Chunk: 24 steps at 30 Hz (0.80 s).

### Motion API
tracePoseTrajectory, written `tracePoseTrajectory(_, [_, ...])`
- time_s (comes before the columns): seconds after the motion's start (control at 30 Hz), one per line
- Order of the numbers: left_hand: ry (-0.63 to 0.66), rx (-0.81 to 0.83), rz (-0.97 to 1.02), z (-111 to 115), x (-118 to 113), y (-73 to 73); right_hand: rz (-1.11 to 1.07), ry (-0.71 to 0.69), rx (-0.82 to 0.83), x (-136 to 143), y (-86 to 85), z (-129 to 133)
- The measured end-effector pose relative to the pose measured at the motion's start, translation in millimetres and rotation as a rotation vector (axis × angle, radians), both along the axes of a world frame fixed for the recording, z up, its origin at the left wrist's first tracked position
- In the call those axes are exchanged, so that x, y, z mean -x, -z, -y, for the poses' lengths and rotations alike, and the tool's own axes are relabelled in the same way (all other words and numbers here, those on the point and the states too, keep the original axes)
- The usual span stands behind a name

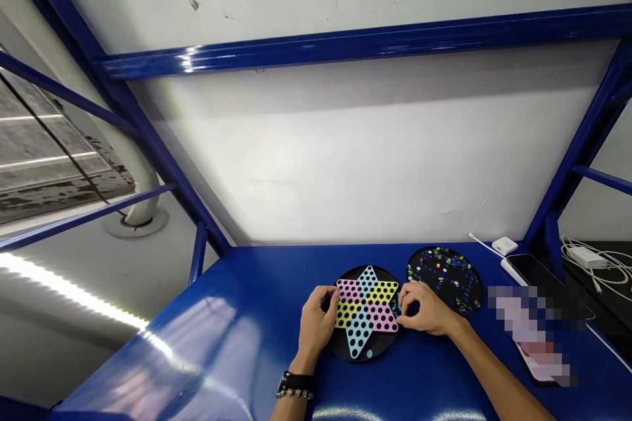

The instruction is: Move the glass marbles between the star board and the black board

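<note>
A star-shaped game board (pixel 359 325) in pink, yellow and light blue, full of dark round holes, lies on a round black tray (pixel 382 345). At the board's left edge is my left hand (pixel 318 319), thumb and forefinger closed on that edge. My right hand (pixel 427 309) pinches at the right edge, near the lower right pink point. Some small teal pieces show beside its fingertips. Right of the board, a second round black tray (pixel 444 286) holds several small coloured marbles and an orange cube.
The blue tabletop (pixel 266 283) stands inside a blue metal frame (pixel 345 46) before a white wall. At the right are a white charger (pixel 504 245) with a cable, a dark phone (pixel 533 276) and a partly blurred flat item (pixel 540 368).
</note>
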State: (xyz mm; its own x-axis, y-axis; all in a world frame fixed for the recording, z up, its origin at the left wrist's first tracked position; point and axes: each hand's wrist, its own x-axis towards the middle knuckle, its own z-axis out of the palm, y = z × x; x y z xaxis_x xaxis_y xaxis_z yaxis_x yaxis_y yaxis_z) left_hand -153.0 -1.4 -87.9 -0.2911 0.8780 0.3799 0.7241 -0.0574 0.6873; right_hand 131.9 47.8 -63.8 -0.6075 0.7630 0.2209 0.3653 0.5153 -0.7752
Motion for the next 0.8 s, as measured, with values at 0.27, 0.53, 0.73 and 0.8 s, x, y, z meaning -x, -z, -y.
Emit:
tracePoseTrajectory(0.27, [0.003, 0.012, 0.007, 0, 1, -0.1, 0.041, 0.408, -0.123, -47, 4.9, -35])
tracePoseTrajectory(0.53, [0.003, 0.009, 0.007, -1, 2, 2.4, 0.154, 0.302, 0.044, -68, 15.7, -44])
tracePoseTrajectory(0.73, [0.002, 0.014, 0.004, -1, 2, 2.6, 0.22, 0.212, -0.01, -44, 14.5, -32])
tracePoseTrajectory(0.8, [0.002, 0.011, 0.001, -1, 2, 2.1, 0.227, 0.212, -0.015, -43, 15.1, -32])
